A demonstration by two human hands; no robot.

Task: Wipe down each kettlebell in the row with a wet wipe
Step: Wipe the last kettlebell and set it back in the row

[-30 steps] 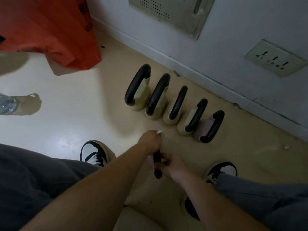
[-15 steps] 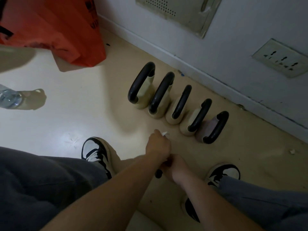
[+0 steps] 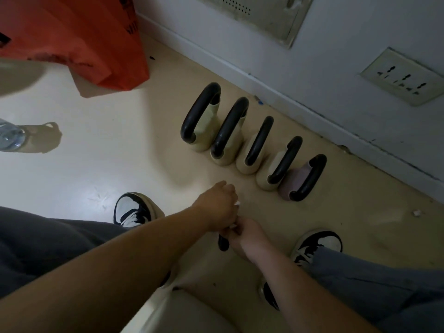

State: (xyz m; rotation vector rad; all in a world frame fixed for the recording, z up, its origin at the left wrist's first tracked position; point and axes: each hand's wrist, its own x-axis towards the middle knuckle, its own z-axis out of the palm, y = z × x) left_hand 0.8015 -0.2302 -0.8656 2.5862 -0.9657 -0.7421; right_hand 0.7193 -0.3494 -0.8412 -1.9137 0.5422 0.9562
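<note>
Several kettlebells stand in a row [image 3: 242, 140] along the wall, cream bodies with black handles; the nearest one [image 3: 298, 181] has a pinkish body. A further kettlebell sits on the floor in front of me, and only part of its black handle [image 3: 223, 243] shows. My left hand [image 3: 218, 205] grips a white wet wipe [image 3: 237, 203] and presses it onto the top of that handle. My right hand [image 3: 247, 236] curls round the same handle just below. The body of this kettlebell is hidden under my hands.
An orange bag [image 3: 79, 37] lies at the back left and a clear plastic bottle [image 3: 9, 138] at the left edge. My two black-and-white shoes [image 3: 132, 210] [image 3: 319, 243] flank the hands. A wall with a socket plate [image 3: 403, 78] runs behind the row.
My left hand with the wipe has shifted a little over the handle while the right hand keeps its hold. The view has drifted slightly; the row has not moved.
</note>
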